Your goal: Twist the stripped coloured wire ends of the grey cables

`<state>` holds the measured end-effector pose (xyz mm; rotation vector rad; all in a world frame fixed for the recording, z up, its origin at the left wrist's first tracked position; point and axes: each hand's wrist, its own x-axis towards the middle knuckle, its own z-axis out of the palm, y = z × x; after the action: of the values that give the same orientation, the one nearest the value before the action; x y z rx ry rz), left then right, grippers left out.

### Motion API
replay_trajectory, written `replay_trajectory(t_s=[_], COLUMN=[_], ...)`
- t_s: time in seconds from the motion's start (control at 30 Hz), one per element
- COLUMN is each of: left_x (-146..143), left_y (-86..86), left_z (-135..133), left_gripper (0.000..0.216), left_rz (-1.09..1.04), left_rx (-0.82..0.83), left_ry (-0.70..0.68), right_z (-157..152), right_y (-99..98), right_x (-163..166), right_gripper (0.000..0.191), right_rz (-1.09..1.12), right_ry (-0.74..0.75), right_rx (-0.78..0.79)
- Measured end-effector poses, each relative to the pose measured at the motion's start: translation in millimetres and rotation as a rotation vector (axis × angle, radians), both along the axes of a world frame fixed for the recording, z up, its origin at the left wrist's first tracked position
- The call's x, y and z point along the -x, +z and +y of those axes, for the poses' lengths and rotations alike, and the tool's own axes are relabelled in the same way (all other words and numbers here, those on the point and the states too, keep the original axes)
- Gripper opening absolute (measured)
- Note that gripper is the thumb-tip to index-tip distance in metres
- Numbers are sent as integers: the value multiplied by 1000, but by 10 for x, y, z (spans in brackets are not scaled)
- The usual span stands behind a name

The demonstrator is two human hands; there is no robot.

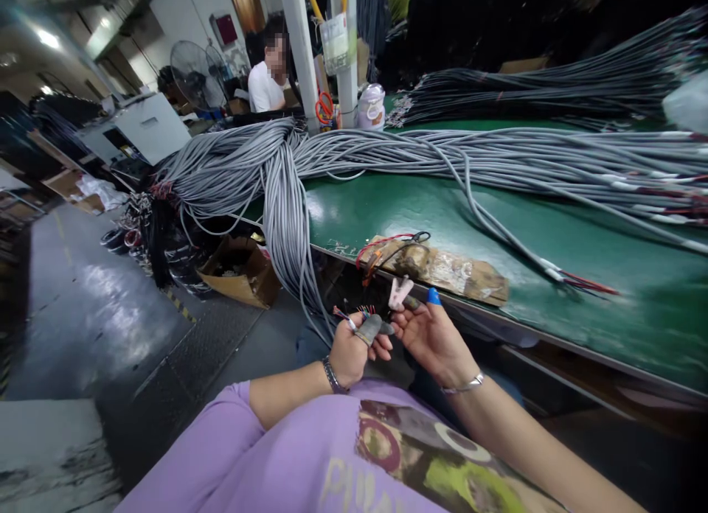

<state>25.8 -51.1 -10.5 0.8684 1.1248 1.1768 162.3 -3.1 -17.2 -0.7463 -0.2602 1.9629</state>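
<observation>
My left hand (352,354) is closed around the end of a grey cable, whose thin coloured wires (365,310) fan out above my fingers. A grey finger cot covers its thumb. Close beside it on the right is my right hand (434,340), palm turned up, thumb raised and fingers loosely curled. A blue cover (434,297) sits on that thumb. Nothing shows clearly in the right hand; its fingertips are near the left thumb. Just beyond them, a pale pink clip (399,293) is at the bench edge, by a taped wooden board (448,270) with red and black leads.
Grey cables (354,150) lie along the green bench (376,203), and one bundle (287,218) hangs over its edge. A loose cable end (553,270) lies to the right. A cardboard box (243,277) stands below. Someone in a white shirt (264,87) sits beyond.
</observation>
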Motion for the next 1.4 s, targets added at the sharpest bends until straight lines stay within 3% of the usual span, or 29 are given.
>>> replay_trajectory(t_s=[0.13, 0.33, 0.4, 0.47, 0.57, 0.67, 0.7, 0.8, 0.9, 1.0, 1.13, 1.23, 1.4], left_x=[-45, 42, 68, 56, -28, -123, -144, -168, -156, -133, -100, -92, -73], left_y=[15, 61, 59, 44, 6, -28, -34, -28, -5, 11, 9, 8, 85], left_z=[22, 29, 1, -53, -159, -238, -252, -268, -269, -265, -271, -289, -307], left_gripper=[50, 43, 44, 41, 29, 14, 11, 11, 14, 14, 11, 4, 34], left_rz=[-69, -147, -96, 8, 200, 335, 349, 439, 559, 578, 571, 483, 137], left_rx=[-12, -74, -60, -21, 24, 68, 57, -30, -84, -80, -86, -123, -53], left_ry=[11, 210, 202, 71, -244, -461, -500, -579, -607, -639, -620, -526, -363], right_z=[-64, -148, -193, -269, -437, -615, -661, -746, -776, -781, -748, -682, -602], right_y=[-37, -157, -198, -198, -98, 62, 109, 204, 239, 257, 264, 233, 184], right_x=[-126, -411, -480, -509, -505, -517, -528, -554, -545, -519, -482, -458, -381], right_gripper=[32, 30, 25, 20, 18, 39, 47, 35, 25, 24, 29, 25, 26], right_rz=[-29, -122, -196, -293, -445, -613, -684, -889, -1004, -1002, -914, -934, -797], right_ry=[-30, -105, -136, -151, -112, 37, 88, 186, 144, 140, 184, 126, 201], right_rx=[71, 4, 5, -39, -195, -423, -482, -635, -727, -716, -712, -715, -592])
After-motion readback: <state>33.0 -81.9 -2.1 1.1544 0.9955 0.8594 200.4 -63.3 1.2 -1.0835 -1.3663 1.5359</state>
